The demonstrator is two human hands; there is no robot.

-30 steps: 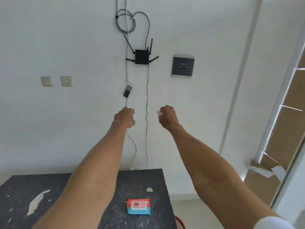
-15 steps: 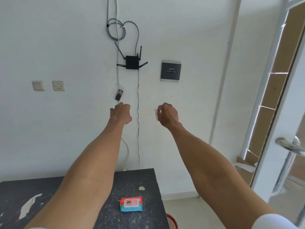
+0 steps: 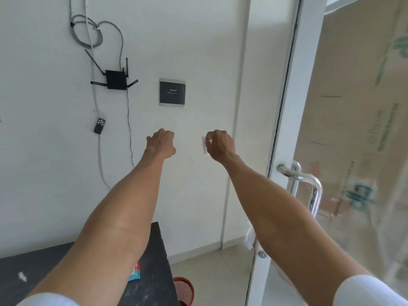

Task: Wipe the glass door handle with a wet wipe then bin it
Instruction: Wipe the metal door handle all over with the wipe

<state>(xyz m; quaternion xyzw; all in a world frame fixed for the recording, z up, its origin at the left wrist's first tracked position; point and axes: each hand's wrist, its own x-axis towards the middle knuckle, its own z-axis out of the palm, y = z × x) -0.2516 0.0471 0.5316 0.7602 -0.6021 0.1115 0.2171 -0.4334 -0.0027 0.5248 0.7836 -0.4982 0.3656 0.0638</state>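
Left hand [image 3: 162, 142] fisted on nothing. At its three o'clock, right hand [image 3: 219, 144] pinching thin white wet wipe [image 3: 204, 146]: limp, light, likely slick; better bunched into a pad. At four o'clock, curved chrome door handle [image 3: 314, 191], well apart, untouched. Versus half a second ago: nearer centre, fuller in view.

A black router [image 3: 116, 80] with four antennas hangs on the white wall [image 3: 44, 173]. Above it is a loop of grey cables [image 3: 88, 32]. A thin black wire [image 3: 129, 129] drops from the router down the wall. To the right of the router is a dark square panel [image 3: 172, 92] with a silver frame. Lower left, a small black remote [image 3: 99, 126] hangs beside a pale cable [image 3: 100, 160]. A dark speckled table [image 3: 44, 268] stands against the wall at bottom left, with a white smear [image 3: 22, 276] on its top. The floor [image 3: 212, 268] is pale tile. Brown cardboard [image 3: 357, 107] with green print fills the right side.
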